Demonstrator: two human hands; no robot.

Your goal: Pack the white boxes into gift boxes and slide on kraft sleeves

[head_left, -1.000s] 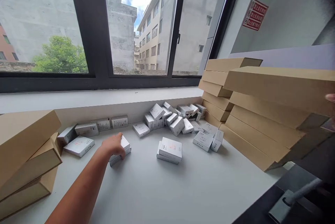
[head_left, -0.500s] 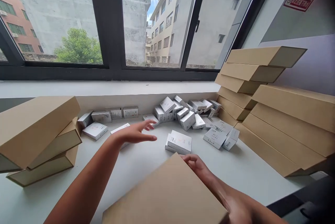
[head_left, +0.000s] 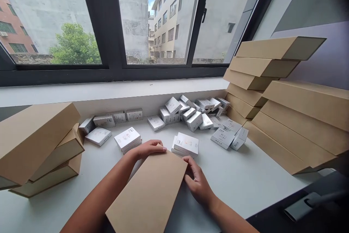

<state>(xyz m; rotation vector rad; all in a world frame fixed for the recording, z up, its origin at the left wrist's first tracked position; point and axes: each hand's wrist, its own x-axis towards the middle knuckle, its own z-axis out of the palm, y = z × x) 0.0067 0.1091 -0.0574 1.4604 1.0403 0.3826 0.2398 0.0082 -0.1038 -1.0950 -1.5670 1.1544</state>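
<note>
A plain brown cardboard box [head_left: 149, 193] lies in front of me, angled with its far end pointing slightly right. My left hand [head_left: 149, 148] is closed over the far left corner, thumb on the top face. On the far right corner, my right hand [head_left: 196, 179] grips the edge with bent fingers; some fingertips are hidden by the box. Just beyond the box lie two stacked small white printed boxes [head_left: 187, 144]. Another small white pair [head_left: 127, 138] sits behind my left wrist.
Brown boxes [head_left: 40, 135] are stacked unevenly at the left. Taller brown stacks [head_left: 300, 116] lean at the right. A heap of small white boxes [head_left: 193, 113] lies along the back wall beneath the window sill [head_left: 109, 92]. A dark object [head_left: 305, 204] fills the lower right corner.
My left hand has come down from the air onto the brown box's far corner. The box has turned and flattened in view, and my right hand has shifted along its edge.
</note>
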